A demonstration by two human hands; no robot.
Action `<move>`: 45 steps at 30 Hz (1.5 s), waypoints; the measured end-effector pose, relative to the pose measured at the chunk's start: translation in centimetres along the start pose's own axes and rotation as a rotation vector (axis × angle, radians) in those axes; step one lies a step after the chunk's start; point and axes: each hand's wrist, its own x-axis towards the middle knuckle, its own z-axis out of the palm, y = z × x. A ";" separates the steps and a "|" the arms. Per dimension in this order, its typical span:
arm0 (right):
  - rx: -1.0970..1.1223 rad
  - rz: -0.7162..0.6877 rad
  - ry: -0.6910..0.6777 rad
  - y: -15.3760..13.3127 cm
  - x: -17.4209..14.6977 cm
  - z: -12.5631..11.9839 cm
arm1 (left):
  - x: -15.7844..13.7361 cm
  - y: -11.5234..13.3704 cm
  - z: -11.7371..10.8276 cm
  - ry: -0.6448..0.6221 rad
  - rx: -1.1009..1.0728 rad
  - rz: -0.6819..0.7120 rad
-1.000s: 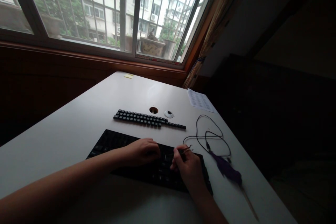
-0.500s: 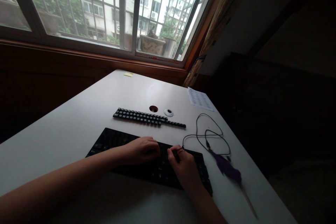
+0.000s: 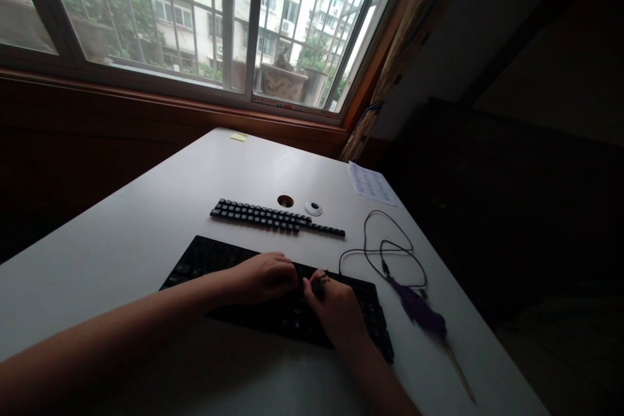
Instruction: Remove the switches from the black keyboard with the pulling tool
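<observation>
A black keyboard (image 3: 214, 252) lies tilted across the desk below me, and many of its key places look dark and bare. Over its middle rests my left hand (image 3: 273, 278), fingers curled in and their tips hidden. Just to the right, my right hand (image 3: 336, 305) is bent over the keyboard with thumb and fingers closed together. Something small and dark shows between those fingers, too dim to name. Beyond the keyboard, loose black keycaps (image 3: 263, 216) stand in rows on the white desk (image 3: 146, 221).
A black cable (image 3: 412, 234) loops at the right, beside a purple feathery brush (image 3: 422, 312) with a thin handle. Farther back are a round white grommet cover (image 3: 313, 209), a desk hole (image 3: 285, 201), a printed sheet (image 3: 373, 183) and a yellow sticky note (image 3: 238, 137). A barred window faces me.
My right hand has shifted slightly left, closer to my left hand, and its fingers have curled in more. My left hand has hardly moved.
</observation>
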 end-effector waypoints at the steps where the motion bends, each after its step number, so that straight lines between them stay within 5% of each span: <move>1: -0.009 0.003 0.004 0.0 0.1 0.0 | 0.0 0.0 0.0 -0.002 -0.001 0.000; 17: 0.246 0.123 0.001 -0.3 0.1 -0.9 | -0.1 0.0 0.0 0.007 -0.008 0.014; 23: 0.430 0.343 0.099 0.3 -0.1 -1.5 | -0.1 0.3 -0.2 -0.010 0.003 0.001; 30: 0.425 0.304 0.063 0.3 0.1 -1.3 | -0.1 0.0 0.2 0.013 -0.002 -0.009; 45: 0.890 0.326 -0.109 -1.2 0.2 -1.7 | -0.1 0.0 0.3 0.070 -0.066 -0.085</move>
